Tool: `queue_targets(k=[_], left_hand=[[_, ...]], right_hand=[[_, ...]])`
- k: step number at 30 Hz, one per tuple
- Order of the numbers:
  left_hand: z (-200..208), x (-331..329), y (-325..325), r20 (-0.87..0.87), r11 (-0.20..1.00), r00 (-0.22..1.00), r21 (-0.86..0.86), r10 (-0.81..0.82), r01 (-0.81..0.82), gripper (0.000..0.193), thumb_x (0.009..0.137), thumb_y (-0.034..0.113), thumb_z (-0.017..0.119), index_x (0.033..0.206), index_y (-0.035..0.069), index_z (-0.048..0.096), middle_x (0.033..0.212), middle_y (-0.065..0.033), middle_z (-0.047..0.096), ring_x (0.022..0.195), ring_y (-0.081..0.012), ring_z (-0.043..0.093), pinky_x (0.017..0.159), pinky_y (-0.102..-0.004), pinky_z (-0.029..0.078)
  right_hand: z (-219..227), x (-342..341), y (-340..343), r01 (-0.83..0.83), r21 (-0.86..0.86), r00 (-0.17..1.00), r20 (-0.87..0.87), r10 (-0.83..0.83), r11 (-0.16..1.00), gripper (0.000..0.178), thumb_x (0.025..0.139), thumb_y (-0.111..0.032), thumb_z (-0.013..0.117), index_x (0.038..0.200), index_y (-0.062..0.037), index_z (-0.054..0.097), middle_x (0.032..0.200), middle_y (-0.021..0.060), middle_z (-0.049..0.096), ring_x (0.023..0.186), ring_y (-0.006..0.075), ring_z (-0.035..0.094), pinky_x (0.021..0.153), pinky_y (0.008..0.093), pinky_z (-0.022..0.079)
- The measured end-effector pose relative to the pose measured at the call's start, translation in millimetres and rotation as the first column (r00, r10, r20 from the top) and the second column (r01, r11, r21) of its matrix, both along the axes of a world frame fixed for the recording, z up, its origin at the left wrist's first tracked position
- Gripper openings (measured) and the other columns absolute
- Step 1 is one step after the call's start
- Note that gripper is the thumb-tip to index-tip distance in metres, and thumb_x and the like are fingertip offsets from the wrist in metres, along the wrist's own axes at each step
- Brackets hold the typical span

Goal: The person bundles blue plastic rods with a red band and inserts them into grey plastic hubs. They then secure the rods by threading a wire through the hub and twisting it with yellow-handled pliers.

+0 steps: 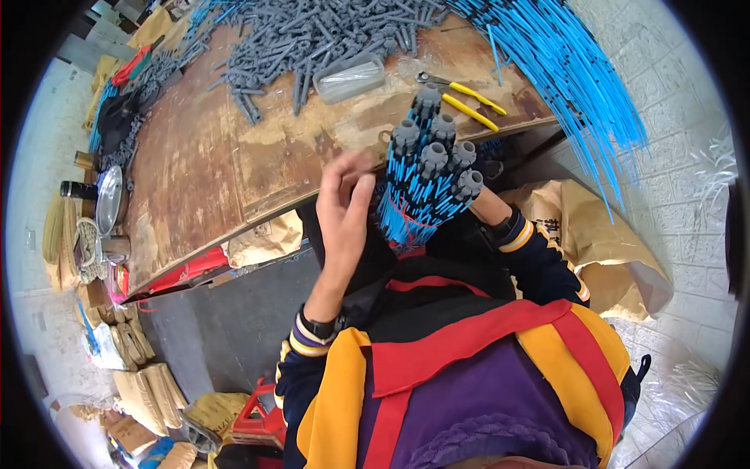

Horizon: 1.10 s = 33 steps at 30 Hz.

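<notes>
A bundle of thin blue rods (pixel 414 215) with black parts and ribbed grey caps on top stands upright over my lap at the table's front edge. A reddish tie runs round it. My right hand (pixel 488 206) is against the bundle's right side, its fingers hidden behind the rods as it holds them. To the left of the bundle, my left hand (pixel 346 202) is raised and holds nothing. Its thumb stands apart from the fingers, whose tips are slightly blurred.
On the wooden table (pixel 211 148) lie a heap of grey plastic parts (pixel 328 35), a clear plastic box (pixel 349 78) and yellow-handled pliers (pixel 469 103). Long blue rods (pixel 558 70) overhang its right side. A brown paper sack (pixel 601 242) stands at my right, a red stool (pixel 259 418) lower left.
</notes>
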<state>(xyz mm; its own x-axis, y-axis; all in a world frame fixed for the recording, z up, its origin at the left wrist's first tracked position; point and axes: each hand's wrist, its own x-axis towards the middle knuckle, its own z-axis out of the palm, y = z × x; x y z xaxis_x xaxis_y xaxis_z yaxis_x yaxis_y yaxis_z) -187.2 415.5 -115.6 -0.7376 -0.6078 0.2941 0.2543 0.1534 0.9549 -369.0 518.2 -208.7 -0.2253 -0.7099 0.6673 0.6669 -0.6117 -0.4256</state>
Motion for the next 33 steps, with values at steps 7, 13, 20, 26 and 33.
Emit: queue_targets(k=[7,13,20,26,33], left_hand=[[30.6,13.3,-21.8,-0.121,0.973,0.977,0.133,-0.173,0.189,0.036,0.084,-0.004,0.068,0.118,0.0,0.059,0.111,-0.0012,0.056,0.093,-0.0091,0.054,0.083,-0.024,0.046],[18.2,25.9,-33.3,-0.061,0.995,0.995,0.064,0.079,-0.075,0.042,0.082,-0.003,0.071,0.122,0.0,0.059,0.107,-0.0006,0.052,0.085,-0.0082,0.05,0.081,-0.023,0.045],[21.9,22.3,-33.0,-0.027,0.987,0.996,0.139,0.088,-0.083,0.039,0.083,-0.004,0.07,0.121,0.0,0.059,0.111,-0.0025,0.058,0.096,-0.0101,0.055,0.088,-0.025,0.045],[36.6,14.4,-28.1,-0.015,0.983,1.0,0.182,-0.006,0.008,0.039,0.085,-0.002,0.069,0.121,0.0,0.056,0.11,-0.0044,0.063,0.104,-0.0128,0.058,0.093,-0.0269,0.044],[44.0,25.4,-36.8,0.091,1.0,0.996,0.023,-0.017,0.015,0.038,0.084,0.004,0.073,0.118,0.001,0.057,0.106,-0.0034,0.064,0.093,-0.0117,0.059,0.087,-0.0266,0.046]], right_hand=[[32.9,5.2,-36.9,0.243,0.317,0.932,-0.338,-0.13,0.917,0.044,0.1,-0.022,0.046,0.14,-0.004,0.043,0.135,0.0073,0.052,0.12,0.0182,0.052,0.102,0.0331,0.043],[57.9,4.8,-63.0,0.471,0.358,0.811,-0.535,-0.236,0.806,0.042,0.096,-0.023,0.054,0.133,-0.0034,0.051,0.135,0.0058,0.052,0.115,0.0159,0.054,0.098,0.032,0.044],[126.3,36.6,-26.3,0.875,0.214,0.461,-0.641,-0.614,0.434,0.04,0.092,-0.026,0.058,0.123,-0.0016,0.056,0.126,0.0112,0.055,0.113,0.0228,0.054,0.096,0.0358,0.044],[136.5,66.3,-13.7,0.942,-0.234,-0.032,-0.777,-0.629,0.242,0.038,0.078,-0.019,0.074,0.111,-0.0044,0.061,0.119,0.0116,0.056,0.106,0.0256,0.057,0.09,0.035,0.046],[133.9,65.3,-28.3,0.934,-0.308,-0.101,-0.716,-0.691,0.183,0.036,0.067,-0.009,0.081,0.098,-0.006,0.064,0.109,0.0098,0.059,0.099,0.0244,0.059,0.082,0.033,0.048]])
